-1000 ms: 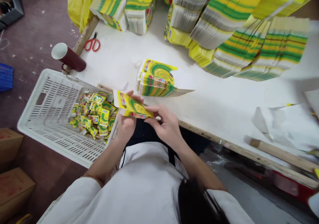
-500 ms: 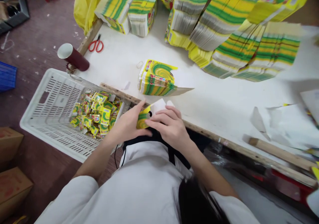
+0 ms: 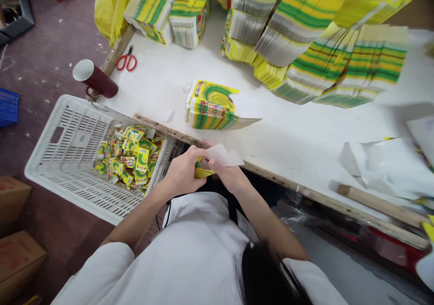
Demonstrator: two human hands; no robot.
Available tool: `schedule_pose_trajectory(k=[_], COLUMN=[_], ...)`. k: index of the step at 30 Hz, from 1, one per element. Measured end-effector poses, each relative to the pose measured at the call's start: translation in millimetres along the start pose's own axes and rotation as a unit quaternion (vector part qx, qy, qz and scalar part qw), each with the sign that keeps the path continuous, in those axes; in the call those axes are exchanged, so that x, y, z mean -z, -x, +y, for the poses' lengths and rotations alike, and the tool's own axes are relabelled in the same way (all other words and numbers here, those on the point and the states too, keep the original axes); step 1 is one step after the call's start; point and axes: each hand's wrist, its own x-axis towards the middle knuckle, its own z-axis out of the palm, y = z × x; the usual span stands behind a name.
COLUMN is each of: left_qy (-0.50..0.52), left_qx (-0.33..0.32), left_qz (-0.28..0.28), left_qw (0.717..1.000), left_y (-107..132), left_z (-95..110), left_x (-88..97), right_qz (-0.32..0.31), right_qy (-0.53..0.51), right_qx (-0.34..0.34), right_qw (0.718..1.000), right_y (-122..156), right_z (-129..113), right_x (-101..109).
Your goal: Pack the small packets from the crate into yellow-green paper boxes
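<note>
Near the table's front edge, both hands hold a small yellow-and-green folding carton (image 3: 202, 173) close to the body. My left hand (image 3: 185, 169) wraps round its left side, fingers closed. My right hand (image 3: 229, 175) grips the right side, its thumb pressed at the carton's open end. A white inner flap (image 3: 224, 155) stands out above the right hand. The fingers cover much of the carton. Just beyond lies a fanned stack of flat printed cartons (image 3: 213, 106) on the white table (image 3: 285, 138).
A white plastic crate (image 3: 68, 160) with several folded cartons (image 3: 135, 156) stands at the left. Red-handled scissors (image 3: 126, 62) and a dark red mug (image 3: 100, 80) are by the table's left edge. Tall stacks of flat cartons (image 3: 301, 20) fill the back. A wooden strip (image 3: 379, 208) lies at right.
Both hands have closed in round the carton. The right hand has turned, its thumb now at the carton's end, and the white flap tips further right. The view has shifted slightly.
</note>
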Motion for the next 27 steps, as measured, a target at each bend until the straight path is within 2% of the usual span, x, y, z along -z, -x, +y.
schedule_pose_trajectory(k=[3,5,7,9,11,15,21,23,26,27], left_qy=[0.026,0.037,0.016,-0.025,-0.049,-0.024,-0.017,-0.029,-0.061,-0.067], left_qx=[-0.003,-0.014,-0.009,0.019,0.044,0.052,0.025,0.008,-0.002,-0.004], left_qz=[-0.033,-0.013,0.029,0.040,0.017,-0.007,-0.018,-0.008,0.025,0.028], left_qw=[0.999,0.999,0.999,0.999,0.998,0.998,0.999,1.000,0.998,0.997], left_y=[-2,-3,-4,-3,-2,3,0,-2,-4,-4], left_z=[-6,-10,-12,-13,-13,-14,-13,-10,-7,-7], left_x=[-1.3,-4.8,-7.6,-6.7,-1.8,13.1,24.2,22.9,20.1,19.7], right_qz=[0.015,0.002,0.022,0.073,0.082,-0.007,-0.092,-0.065,0.027,0.041], right_qy=[0.145,0.253,0.312,0.321,0.327,0.375,0.388,0.383,0.368,0.369], right_qx=[0.089,0.133,0.153,0.160,0.161,0.156,0.133,0.133,0.154,0.157], right_qw=[0.985,0.958,0.938,0.931,0.928,0.914,0.908,0.912,0.916,0.915], right_y=[5,9,10,9,8,8,11,10,9,10], right_z=[-2,-5,-7,-8,-7,-10,-30,-31,-26,-25], right_x=[1,1,2,6,11,21,37,35,28,27])
